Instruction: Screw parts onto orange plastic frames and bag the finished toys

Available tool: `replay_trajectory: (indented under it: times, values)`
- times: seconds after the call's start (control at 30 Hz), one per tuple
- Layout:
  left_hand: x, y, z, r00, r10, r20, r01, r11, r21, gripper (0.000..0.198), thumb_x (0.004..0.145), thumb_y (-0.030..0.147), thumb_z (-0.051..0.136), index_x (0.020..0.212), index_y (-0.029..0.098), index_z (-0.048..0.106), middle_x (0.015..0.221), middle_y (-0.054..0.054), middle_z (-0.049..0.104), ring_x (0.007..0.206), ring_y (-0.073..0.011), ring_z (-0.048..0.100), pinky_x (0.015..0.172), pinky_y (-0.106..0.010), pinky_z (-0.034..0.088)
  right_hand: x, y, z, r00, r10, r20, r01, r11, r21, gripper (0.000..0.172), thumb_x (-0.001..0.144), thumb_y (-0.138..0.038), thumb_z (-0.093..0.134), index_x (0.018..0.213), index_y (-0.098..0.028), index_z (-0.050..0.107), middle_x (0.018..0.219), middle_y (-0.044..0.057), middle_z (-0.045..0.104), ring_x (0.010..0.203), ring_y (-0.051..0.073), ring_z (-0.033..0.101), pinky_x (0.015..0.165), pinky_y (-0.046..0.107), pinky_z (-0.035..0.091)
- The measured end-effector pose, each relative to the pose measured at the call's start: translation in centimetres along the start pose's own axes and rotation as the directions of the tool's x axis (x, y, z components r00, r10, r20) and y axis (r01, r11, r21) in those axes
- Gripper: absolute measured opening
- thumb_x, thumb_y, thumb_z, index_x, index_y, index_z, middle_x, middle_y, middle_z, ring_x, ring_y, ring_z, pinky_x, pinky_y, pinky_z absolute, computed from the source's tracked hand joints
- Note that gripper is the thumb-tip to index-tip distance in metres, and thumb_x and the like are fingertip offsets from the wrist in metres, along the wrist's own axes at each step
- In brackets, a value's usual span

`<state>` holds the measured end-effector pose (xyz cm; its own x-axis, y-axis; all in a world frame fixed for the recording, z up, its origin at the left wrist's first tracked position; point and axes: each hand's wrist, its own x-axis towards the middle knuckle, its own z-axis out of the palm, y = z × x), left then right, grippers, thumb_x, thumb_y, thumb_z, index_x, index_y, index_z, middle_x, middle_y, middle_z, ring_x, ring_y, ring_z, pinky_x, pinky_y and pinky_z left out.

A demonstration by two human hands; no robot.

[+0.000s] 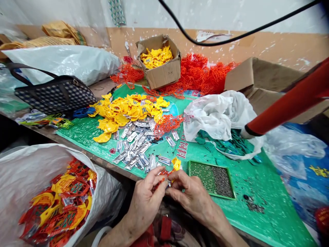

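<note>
My left hand (146, 199) and my right hand (190, 195) meet at the near edge of the green mat (257, 192), fingers pinched together on one small assembly of red lattice, yellow plastic and a silver strip (168, 176). Just beyond my hands lies a heap of silver metal strips (136, 147). Behind that sits a pile of yellow plastic pieces (123, 111) with a loose red lattice piece (167, 124) at its right. A green tray of tiny dark parts (212, 178) lies right of my right hand.
A white bag of finished red-and-yellow pieces (56, 202) stands at lower left. A cardboard box of yellow pieces (160, 63), a red lattice heap (200, 73), a checked handbag (53, 94), a white bag with teal parts (226, 123) and a red tube (290, 103) surround the mat.
</note>
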<state>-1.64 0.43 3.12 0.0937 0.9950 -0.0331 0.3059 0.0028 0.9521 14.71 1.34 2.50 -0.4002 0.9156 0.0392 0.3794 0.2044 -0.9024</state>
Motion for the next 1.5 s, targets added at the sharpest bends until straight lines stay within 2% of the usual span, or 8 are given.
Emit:
replay_trajectory:
  times: [0.43,0.63,0.93,1.13,1.23,1.33,1.43,1.5]
  values:
    - [-0.3,-0.3,0.5,0.999,-0.044,0.023,0.046,0.994,-0.1,0.028,0.09,0.028,0.055,0.116,0.017,0.058,0.095,-0.006,0.079,0.076,-0.0174,0.073,0.071,-0.025,0.055,-0.5,0.0,-0.3,0.999,-0.039,0.012,0.038,0.995,0.09,0.011,0.092,-0.02,0.056,0.102,-0.019,0.059,0.071,-0.002,0.069,0.06,0.01,0.062,0.058,0.02,0.044]
    - [-0.3,-0.8,0.8,0.996,-0.093,-0.004,0.091,0.983,-0.16,0.024,0.091,0.03,0.054,0.112,0.019,0.058,0.098,-0.007,0.078,0.072,-0.0161,0.07,0.065,-0.025,0.054,-0.6,0.5,0.4,0.996,-0.071,-0.05,0.074,0.994,0.077,0.011,0.091,-0.015,0.054,0.1,-0.02,0.058,0.078,0.0,0.074,0.065,0.011,0.067,0.06,0.02,0.047]
    - [0.2,0.0,0.9,0.998,-0.048,-0.043,0.043,0.994,-0.097,0.022,0.087,0.024,0.056,0.108,0.019,0.061,0.096,-0.007,0.079,0.084,-0.0209,0.074,0.077,-0.03,0.056,-0.5,0.4,0.3,0.998,-0.052,-0.038,0.054,0.997,0.051,0.014,0.091,-0.017,0.052,0.104,-0.019,0.058,0.077,0.002,0.074,0.064,0.014,0.067,0.059,0.023,0.048]
    - [0.0,-0.3,0.8,0.997,0.062,-0.055,-0.063,0.998,-0.006,0.025,0.089,0.021,0.055,0.114,0.018,0.059,0.105,-0.009,0.077,0.093,-0.0207,0.074,0.081,-0.028,0.057,-0.6,0.5,0.3,0.988,-0.131,-0.081,0.132,0.991,0.008,0.032,0.091,-0.015,0.054,0.121,-0.025,0.052,0.081,-0.001,0.071,0.067,0.012,0.066,0.063,0.022,0.051]
    - [-0.1,-0.2,0.7,0.978,0.196,-0.068,-0.193,0.979,0.059,0.03,0.089,0.017,0.056,0.119,0.019,0.059,0.106,-0.008,0.077,0.093,-0.0187,0.074,0.084,-0.025,0.057,-0.9,0.5,0.3,0.956,-0.256,-0.142,0.235,0.961,-0.148,0.046,0.091,-0.012,0.053,0.134,-0.023,0.043,0.078,0.0,0.068,0.061,0.012,0.061,0.06,0.023,0.051]
    - [-0.2,-0.2,0.5,0.93,0.352,-0.108,-0.332,0.928,0.168,0.037,0.086,0.011,0.059,0.122,0.022,0.059,0.106,-0.006,0.077,0.095,-0.0185,0.074,0.089,-0.025,0.055,-1.4,0.2,0.1,0.864,-0.432,-0.259,0.28,0.839,-0.466,0.05,0.089,-0.011,0.056,0.136,-0.018,0.044,0.077,0.003,0.062,0.064,0.015,0.056,0.059,0.027,0.049]
    - [-0.2,-0.3,0.4,0.867,0.49,-0.086,-0.448,0.844,0.293,0.049,0.086,0.006,0.06,0.131,0.023,0.053,0.106,-0.005,0.077,0.097,-0.0186,0.073,0.094,-0.026,0.053,-1.7,-0.4,-0.6,0.752,-0.578,-0.316,0.227,0.678,-0.7,0.042,0.084,-0.014,0.065,0.124,-0.018,0.055,0.093,0.011,0.058,0.089,0.023,0.055,0.074,0.038,0.051]
    - [-0.3,-0.2,0.4,0.83,0.556,-0.038,-0.509,0.785,0.352,0.057,0.086,0.004,0.059,0.138,0.023,0.046,0.107,-0.006,0.077,0.099,-0.018,0.072,0.095,-0.025,0.053,-1.7,-0.9,-1.2,0.741,-0.615,-0.271,0.221,0.604,-0.766,0.034,0.082,-0.017,0.069,0.115,-0.018,0.06,0.116,0.016,0.053,0.114,0.033,0.047,0.09,0.051,0.046]
